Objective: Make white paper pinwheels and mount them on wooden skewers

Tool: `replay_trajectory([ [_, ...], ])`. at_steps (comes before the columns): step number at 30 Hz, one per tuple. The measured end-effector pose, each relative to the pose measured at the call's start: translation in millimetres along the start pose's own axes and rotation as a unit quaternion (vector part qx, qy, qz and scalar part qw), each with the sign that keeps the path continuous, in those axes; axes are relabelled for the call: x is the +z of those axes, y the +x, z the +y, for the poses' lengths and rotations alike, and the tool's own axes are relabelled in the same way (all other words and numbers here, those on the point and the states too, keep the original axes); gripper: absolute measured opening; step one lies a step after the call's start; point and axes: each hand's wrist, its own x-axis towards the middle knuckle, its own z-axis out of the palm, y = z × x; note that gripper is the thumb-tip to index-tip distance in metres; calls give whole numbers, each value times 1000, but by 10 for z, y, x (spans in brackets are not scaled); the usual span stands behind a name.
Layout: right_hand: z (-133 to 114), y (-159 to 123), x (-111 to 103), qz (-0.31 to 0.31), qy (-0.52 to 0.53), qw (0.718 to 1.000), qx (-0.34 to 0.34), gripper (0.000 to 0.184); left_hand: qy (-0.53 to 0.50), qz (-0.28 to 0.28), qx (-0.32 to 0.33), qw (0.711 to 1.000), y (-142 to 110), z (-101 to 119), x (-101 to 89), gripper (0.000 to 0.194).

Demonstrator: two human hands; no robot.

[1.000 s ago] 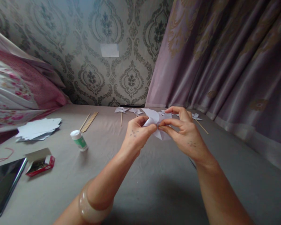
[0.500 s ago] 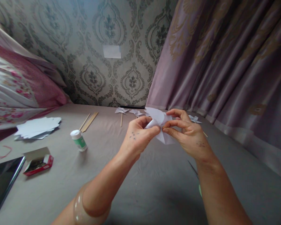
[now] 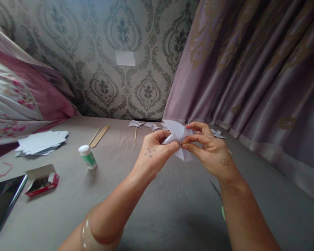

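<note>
A white paper pinwheel (image 3: 176,129) is held up between both hands over the grey cloth, its folded blades curling to the centre. My left hand (image 3: 157,146) grips its left side, with the thumb pressed near the middle. From the right, my right hand (image 3: 208,148) pinches thumb and forefinger at the centre, its other fingers behind a blade. Something tiny seems to be in that pinch, too small to make out. Behind the hands lie finished paper pinwheels on sticks, such as one pinwheel (image 3: 136,124) at the back.
On the left are a stack of white paper (image 3: 42,142), wooden sticks (image 3: 101,136), a white-and-green bottle (image 3: 88,157), an open red box (image 3: 42,183), a dark tablet or phone (image 3: 5,202) and red string (image 3: 2,172). Scissors (image 3: 219,198) lie partly under my right forearm.
Almost nothing differs. Both hands keep their grip on the pinwheel, with only a very slight shift of the fingers at its centre.
</note>
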Motion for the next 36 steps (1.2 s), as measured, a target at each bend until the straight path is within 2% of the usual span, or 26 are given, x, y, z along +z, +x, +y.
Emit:
replay_trajectory([
  [13, -73, 3, -8, 4, -34, 999, 21, 12, 33, -13, 13, 999, 11, -29, 0, 14],
  [22, -63, 8, -8, -8, -20, 999, 43, 13, 64, -10, 21, 998, 29, -69, -10, 15],
  [36, -102, 11, -30, -19, -36, 998, 49, 14, 50, -1, 13, 999, 41, -68, -6, 15],
])
